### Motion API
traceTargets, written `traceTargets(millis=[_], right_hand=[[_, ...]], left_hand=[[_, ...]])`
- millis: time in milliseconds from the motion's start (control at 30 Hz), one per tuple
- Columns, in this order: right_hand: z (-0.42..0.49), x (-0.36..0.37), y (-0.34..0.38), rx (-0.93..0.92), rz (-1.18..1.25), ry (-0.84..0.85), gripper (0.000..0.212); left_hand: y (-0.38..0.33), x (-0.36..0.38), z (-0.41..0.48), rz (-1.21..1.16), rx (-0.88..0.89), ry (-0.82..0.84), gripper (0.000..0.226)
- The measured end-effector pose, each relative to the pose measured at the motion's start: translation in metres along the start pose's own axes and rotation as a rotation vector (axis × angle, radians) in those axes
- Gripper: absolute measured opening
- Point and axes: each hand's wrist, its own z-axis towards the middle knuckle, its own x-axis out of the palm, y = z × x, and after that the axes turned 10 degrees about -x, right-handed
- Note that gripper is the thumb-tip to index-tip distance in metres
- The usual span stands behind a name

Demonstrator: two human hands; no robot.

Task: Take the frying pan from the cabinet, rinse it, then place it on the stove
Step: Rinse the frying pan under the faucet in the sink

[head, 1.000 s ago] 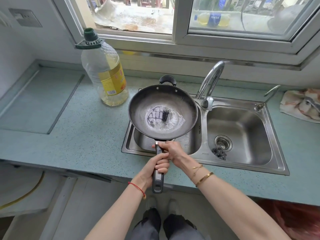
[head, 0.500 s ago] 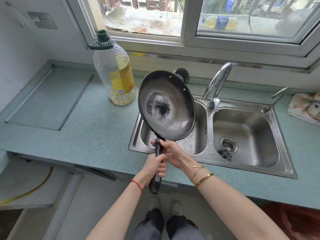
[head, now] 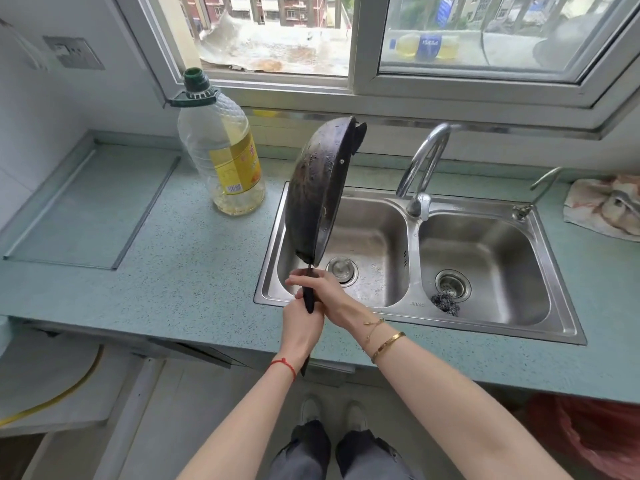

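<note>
I see the left hand (head: 300, 329) and right hand (head: 320, 289), fingers clenched on the pan (head: 318, 192) handle, right above left. The pan stands on edge over the left basin of the sink (head: 408, 320). Beyond, an oil bottle (head: 221, 150) stands on the surface (head: 194, 271).

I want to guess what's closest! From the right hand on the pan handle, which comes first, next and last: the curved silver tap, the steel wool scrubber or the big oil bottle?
From the right hand:
1. Steel wool scrubber, to its right, in the right basin.
2. Curved silver tap, farther back, behind the sink divider.
3. Big clear oil bottle, far back on the left counter.
</note>
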Motion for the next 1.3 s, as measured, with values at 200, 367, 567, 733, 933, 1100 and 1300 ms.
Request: traceTargets(millis=[200, 367, 567, 733, 933, 1100, 1300], right_hand=[[0.001, 0.006, 0.003, -0.055, 0.047, 0.032, 0.034], [0.000, 0.001, 0.006, -0.024, 0.097, 0.078, 0.040], [0.002, 0.003, 0.011, -0.042, 0.138, 0.094, 0.040], [-0.001, 0.004, 0.018, -0.071, 0.117, 0.093, 0.033], [0.000, 0.010, 0.023, -0.103, 0.123, 0.064, 0.038], [0.004, 0.010, 0.023, -0.124, 0.112, 0.063, 0.038], [0.007, 0.011, 0.025, -0.152, 0.115, 0.063, 0.037]], left_hand=[[-0.006, -0.010, 0.000, 0.088, 0.075, -0.048, 0.012], [-0.003, -0.008, -0.005, 0.181, 0.096, -0.104, 0.016], [-0.009, -0.010, -0.003, 0.181, 0.124, -0.116, 0.020], [-0.012, -0.009, -0.004, 0.132, 0.121, -0.128, 0.019], [-0.016, -0.015, -0.001, 0.164, 0.159, -0.143, 0.016], [-0.019, -0.017, -0.001, 0.160, 0.181, -0.142, 0.014], [-0.025, -0.016, -0.002, 0.099, 0.195, -0.142, 0.011]])
